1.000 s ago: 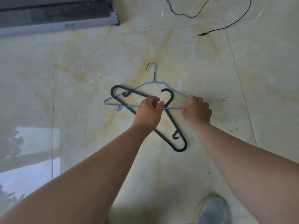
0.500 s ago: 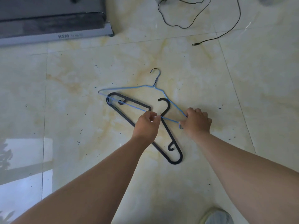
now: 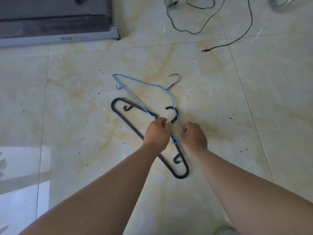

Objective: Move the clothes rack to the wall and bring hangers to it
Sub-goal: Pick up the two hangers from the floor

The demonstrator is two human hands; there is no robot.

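Hands grip the blue hanger [image 3: 145, 84]: left hand [image 3: 156, 132] pinches its bottom wire, right hand [image 3: 194, 135] is closed on its corner. It crosses the black hanger [image 3: 149, 136] lying on the floor [image 3: 220, 99]. Lifting now, the wires could probably snag the black hook.

Cream marble floor tiles [image 3: 254, 116], glossy, speckled with dark flecks. Grey treadmill [image 3: 55, 29] at upper left (lettering "HSM" on its edge). Black cable [image 3: 243, 35] looped at top, plug end lying loose.
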